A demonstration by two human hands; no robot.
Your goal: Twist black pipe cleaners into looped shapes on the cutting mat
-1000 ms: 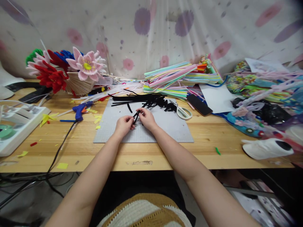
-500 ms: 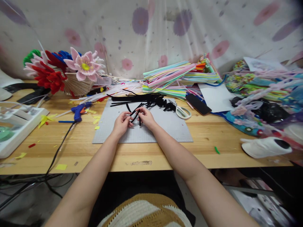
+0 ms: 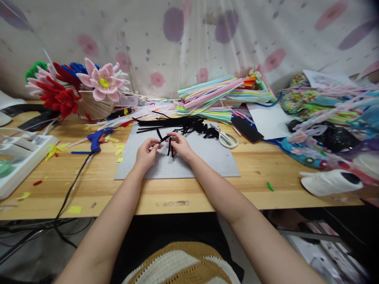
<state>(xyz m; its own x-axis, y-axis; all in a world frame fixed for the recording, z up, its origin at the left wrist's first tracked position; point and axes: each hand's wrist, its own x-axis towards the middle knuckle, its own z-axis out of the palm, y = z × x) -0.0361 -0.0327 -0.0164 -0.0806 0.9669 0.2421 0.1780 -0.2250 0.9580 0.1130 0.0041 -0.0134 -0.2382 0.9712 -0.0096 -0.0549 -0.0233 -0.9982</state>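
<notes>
Over the grey cutting mat [image 3: 183,167], my left hand [image 3: 147,152] and my right hand [image 3: 180,146] are close together, both closed on black pipe cleaners [image 3: 169,147]. One piece runs between the fingertips of both hands. Two short ends hang down by my right fingers. Behind my hands lies a pile of black pipe cleaners [image 3: 160,122], straight at the left and bunched in curled pieces at the right. White-handled scissors [image 3: 228,140] rest at the mat's right edge, their blades close to the curled pieces.
A blue glue gun [image 3: 97,139] with its cord lies at left, near a white power strip [image 3: 26,161]. Pipe-cleaner flowers [image 3: 102,81] stand behind it. Bundles of coloured pipe cleaners [image 3: 210,94], a black phone-like slab [image 3: 247,129] and a white glove-like object [image 3: 328,184] are rightward.
My left hand has moved slightly left, away from the right. The black piece between them now lies flatter, and two ends hang lower beside my right fingers.
</notes>
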